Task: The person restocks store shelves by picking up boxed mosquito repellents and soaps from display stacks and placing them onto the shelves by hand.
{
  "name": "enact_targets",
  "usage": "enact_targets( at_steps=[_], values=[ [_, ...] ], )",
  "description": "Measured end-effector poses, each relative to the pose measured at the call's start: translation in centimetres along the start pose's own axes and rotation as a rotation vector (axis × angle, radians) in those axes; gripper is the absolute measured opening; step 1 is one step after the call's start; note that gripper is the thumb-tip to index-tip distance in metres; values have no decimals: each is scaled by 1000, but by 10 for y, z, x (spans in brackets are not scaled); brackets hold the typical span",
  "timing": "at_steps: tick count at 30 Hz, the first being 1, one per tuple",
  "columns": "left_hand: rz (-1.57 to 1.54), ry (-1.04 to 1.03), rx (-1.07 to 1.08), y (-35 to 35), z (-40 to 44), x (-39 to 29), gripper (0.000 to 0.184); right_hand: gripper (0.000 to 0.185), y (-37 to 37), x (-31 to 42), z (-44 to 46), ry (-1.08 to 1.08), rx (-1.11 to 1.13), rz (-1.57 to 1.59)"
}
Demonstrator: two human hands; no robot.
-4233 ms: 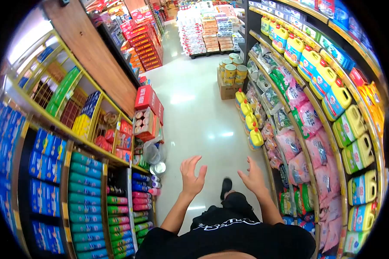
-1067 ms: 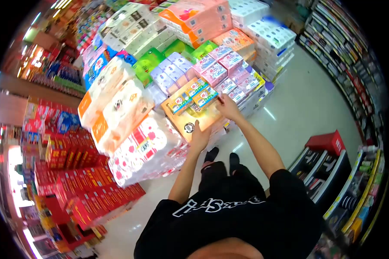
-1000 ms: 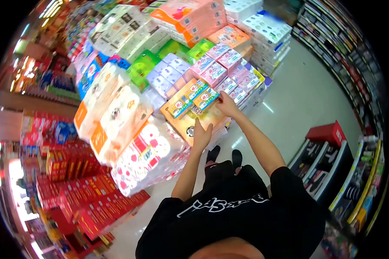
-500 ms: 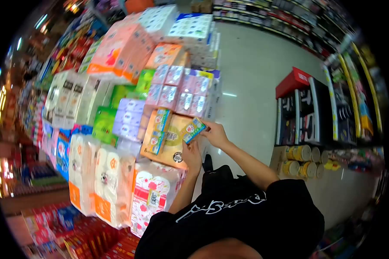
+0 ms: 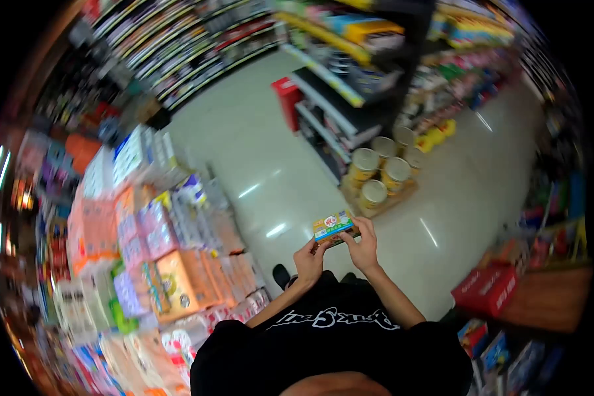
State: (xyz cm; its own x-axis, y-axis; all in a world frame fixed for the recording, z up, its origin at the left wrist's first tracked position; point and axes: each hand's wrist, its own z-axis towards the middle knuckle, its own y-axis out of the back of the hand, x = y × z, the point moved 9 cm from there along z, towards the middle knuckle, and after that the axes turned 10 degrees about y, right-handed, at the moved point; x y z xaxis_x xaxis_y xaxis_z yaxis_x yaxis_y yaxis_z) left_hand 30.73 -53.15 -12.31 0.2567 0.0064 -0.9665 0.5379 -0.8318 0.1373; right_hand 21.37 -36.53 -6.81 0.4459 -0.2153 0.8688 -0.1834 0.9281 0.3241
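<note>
A small box-shaped packet [image 5: 330,226], printed yellow, green and blue with a red oval mark, is held in front of my body. It looks like wrapped soap, but its kind is not certain. My left hand [image 5: 309,261] grips its left end, thumb along the lower edge. On its right end my right hand [image 5: 363,247] is closed, with the thumb near the front face. Similar packets [image 5: 157,290] lie on an orange tissue pack [image 5: 177,285] on the stacked display to my left, away from both hands.
Stacked tissue packs [image 5: 92,224] rise at left. Ahead stands a shelf unit [image 5: 327,125] with a red box [image 5: 287,102] at its end. Several yellow tins [image 5: 374,193] stand at its foot. At right, a red box [image 5: 487,288] rests on a brown surface [image 5: 551,297].
My view and body have turned right, away from the tissue display. The packet has come with both hands to in front of my chest, over the aisle floor, its printed face turned up.
</note>
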Motion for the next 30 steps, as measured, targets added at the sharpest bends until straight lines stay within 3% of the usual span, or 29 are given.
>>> enact_targets(
  at_steps=[4,5,8,16,20,25,30],
  values=[
    [320,-78,227,-118,-17,-51,23,46,121,-31,-24,-45,-240,-145],
    [238,-148,251,-141,-14,-43,21,47,140,-39,-27,-88,-272,-116],
    [314,-62,352,-206,-15,-78,18,48,198,-51,-17,-180,-327,-148],
    [371,-381,430,-402,41,-124,21,54,345,-152,54,-264,-443,-322],
    [384,-416,489,-515,73,-140,20,52,432,-187,98,-320,-527,-420],
    [419,-352,783,-662,93,-181,29,56,544,-213,134,-371,-690,-491],
    [474,-347,914,-798,119,-190,38,60,633,-284,157,-554,-801,-401]
  ],
)
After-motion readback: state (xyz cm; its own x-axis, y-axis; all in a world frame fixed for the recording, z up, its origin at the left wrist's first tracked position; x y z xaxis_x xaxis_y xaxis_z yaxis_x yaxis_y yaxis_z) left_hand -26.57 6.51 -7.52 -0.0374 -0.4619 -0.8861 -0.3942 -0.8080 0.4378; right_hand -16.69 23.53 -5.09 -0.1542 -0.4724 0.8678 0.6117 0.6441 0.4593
